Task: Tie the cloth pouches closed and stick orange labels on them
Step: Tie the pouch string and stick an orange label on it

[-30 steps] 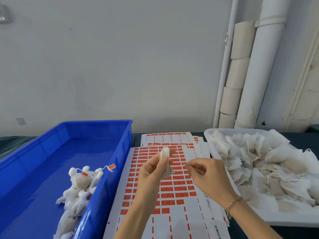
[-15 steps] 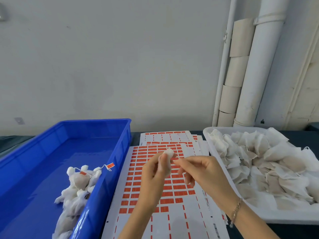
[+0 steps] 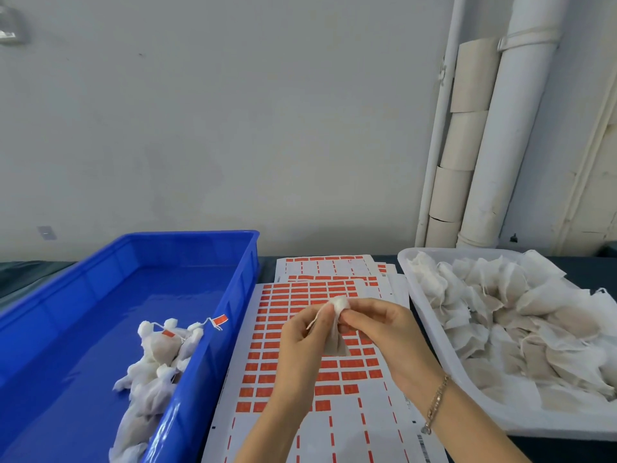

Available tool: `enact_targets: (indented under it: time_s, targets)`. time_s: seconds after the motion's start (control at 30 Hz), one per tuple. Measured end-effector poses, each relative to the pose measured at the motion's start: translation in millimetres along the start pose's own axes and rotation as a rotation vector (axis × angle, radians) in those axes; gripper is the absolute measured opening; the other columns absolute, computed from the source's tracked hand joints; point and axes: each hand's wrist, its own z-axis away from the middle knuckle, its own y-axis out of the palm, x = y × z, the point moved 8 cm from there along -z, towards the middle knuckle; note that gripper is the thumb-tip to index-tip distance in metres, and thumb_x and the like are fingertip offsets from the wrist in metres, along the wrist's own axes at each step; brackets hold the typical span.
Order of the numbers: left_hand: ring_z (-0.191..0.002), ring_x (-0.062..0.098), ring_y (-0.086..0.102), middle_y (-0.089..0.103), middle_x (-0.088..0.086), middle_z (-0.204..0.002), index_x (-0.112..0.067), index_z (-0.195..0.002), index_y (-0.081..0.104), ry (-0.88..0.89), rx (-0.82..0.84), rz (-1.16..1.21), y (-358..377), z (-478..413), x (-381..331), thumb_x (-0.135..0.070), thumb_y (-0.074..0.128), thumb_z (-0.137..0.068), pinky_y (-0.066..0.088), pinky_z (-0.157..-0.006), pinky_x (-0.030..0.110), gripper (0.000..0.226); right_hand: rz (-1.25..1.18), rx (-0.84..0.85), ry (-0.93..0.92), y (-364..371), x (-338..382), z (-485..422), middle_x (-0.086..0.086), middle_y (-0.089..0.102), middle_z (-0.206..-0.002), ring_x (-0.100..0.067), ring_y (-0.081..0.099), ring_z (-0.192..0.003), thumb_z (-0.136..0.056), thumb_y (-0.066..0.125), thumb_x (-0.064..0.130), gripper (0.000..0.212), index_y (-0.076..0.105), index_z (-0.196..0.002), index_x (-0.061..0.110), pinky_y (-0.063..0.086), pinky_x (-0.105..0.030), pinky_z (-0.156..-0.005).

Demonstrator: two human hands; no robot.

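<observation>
Since 1 s ago the right hand (image 3: 380, 325) has closed in; it now pinches the pouch (image 3: 335, 342) at its neck, touching the left hand (image 3: 300, 332), which grips it above the label sheets (image 3: 350, 429). Beside them, tied pouches (image 3: 160, 355) lie in the bin (image 3: 83, 312) and untied pouches (image 3: 517, 315) in the tray (image 3: 541, 426).

A dark table (image 3: 591, 272) carries a blue crate (image 3: 200, 234), orange label sheets (image 3: 350, 432) and a white tray (image 3: 534, 426).

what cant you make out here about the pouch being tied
Head view, the only one:
Whether the pouch is knotted: fingers of the left hand and right hand cover its neck.
Print on the orange labels: too small.
How many tied pouches the blue bin holds: bottom edge cuts it off.
</observation>
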Motion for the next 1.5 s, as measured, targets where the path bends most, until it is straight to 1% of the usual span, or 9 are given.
enact_targets:
  time_s: [0.13,0.23,0.43,0.57,0.77,0.93,1.13,1.27,1.5]
  targets:
    - [-0.077,0.011,0.068,0.069,-0.015,-0.079,-0.029,-0.09,0.064,-0.096,-0.131,0.02,-9.0,-2.4,11.9,-0.037,0.068,-0.08,0.05,-0.055,0.013,0.013,0.015,-0.093,-0.009,-5.6,-0.1,0.6,0.029,0.067,-0.068,-0.007,0.068,-0.078,-0.074,0.078,0.029,0.012,0.068,-0.074,0.035,0.051,-0.014,-0.065]
    - [-0.081,0.015,0.068,0.069,-0.009,-0.086,-0.027,-0.087,0.065,-0.13,-0.178,0.037,-8.9,-0.8,16.4,-0.035,0.069,-0.08,0.051,-0.061,0.015,0.011,0.091,-0.153,-0.072,-10.0,3.7,2.2,0.022,0.07,-0.078,-0.003,0.068,-0.076,-0.072,0.081,0.029,0.018,0.066,-0.083,0.032,0.047,-0.008,-0.058]
    - [-0.086,0.022,0.068,0.071,0.001,-0.09,-0.022,-0.089,0.069,-0.25,-0.163,0.139,0.1,4.2,27.2,-0.031,0.067,-0.083,0.058,-0.076,0.031,0.011,0.33,-0.076,-0.394,-2.7,26.4,13.5,0.019,0.067,-0.081,0.002,0.064,-0.083,-0.078,0.075,0.024,0.015,0.063,-0.079,0.032,0.051,-0.007,-0.069]
    - [-0.084,0.025,0.069,0.071,0.004,-0.088,-0.02,-0.087,0.07,-0.319,-0.176,0.243,3.0,9.0,31.9,-0.026,0.064,-0.086,0.056,-0.068,0.028,0.009,0.529,-0.048,-0.526,2.2,33.9,17.5,0.023,0.063,-0.084,0.002,0.063,-0.077,-0.081,0.072,0.018,0.013,0.066,-0.08,0.03,0.042,0.004,-0.071]
    - [-0.078,0.023,0.069,0.073,0.007,-0.084,-0.018,-0.082,0.073,-0.337,-0.161,0.344,4.2,12.5,29.3,-0.026,0.063,-0.084,0.055,-0.061,0.023,0.013,0.692,-0.046,-0.585,3.7,30.7,18.8,0.005,0.071,-0.095,0.003,0.056,-0.077,-0.079,0.074,0.017,0.012,0.075,-0.091,0.02,0.038,0.004,-0.073]
    - [-0.077,0.023,0.069,0.073,0.004,-0.079,-0.022,-0.072,0.077,-0.281,-0.11,0.313,6.1,13.1,23.5,-0.036,0.065,-0.074,0.053,-0.065,0.025,0.019,0.652,-0.038,-0.545,5.3,28.2,20.1,0.006,0.07,-0.098,0.0,0.058,-0.079,-0.08,0.074,0.018,0.019,0.076,-0.099,0.019,0.04,0.004,-0.073]
    - [-0.089,0.025,0.068,0.07,0.005,-0.094,-0.019,-0.101,0.065,-0.231,-0.126,0.24,1.0,13.5,16.9,-0.048,0.07,-0.059,0.057,-0.076,0.031,0.052,0.475,-0.065,-0.581,2.2,35.2,32.8,0.009,0.072,-0.093,0.001,0.064,-0.079,-0.073,0.069,0.03,0.027,0.076,-0.097,0.019,0.046,0.0,-0.078]
    - [-0.088,0.024,0.068,0.071,-0.002,-0.09,-0.021,-0.089,0.067,-0.151,-0.153,0.213,-3.3,16.4,7.9,-0.045,0.072,-0.058,0.055,-0.064,0.023,0.039,0.477,-0.119,-0.657,-0.7,37.3,42.8,0.008,0.072,-0.092,0.005,0.062,-0.083,-0.072,0.072,0.024,0.027,0.076,-0.096,0.013,0.044,0.001,-0.079]
    - [-0.083,0.019,0.068,0.071,-0.014,-0.082,-0.031,-0.077,0.072,-0.093,-0.132,0.221,-1.5,20.8,-2.9,-0.045,0.073,-0.056,0.052,-0.057,0.016,0.025,0.443,-0.151,-0.727,-6.1,41.3,47.0,0.009,0.069,-0.088,0.005,0.064,-0.075,-0.07,0.073,0.016,0.024,0.074,-0.094,0.012,0.047,-0.001,-0.074]
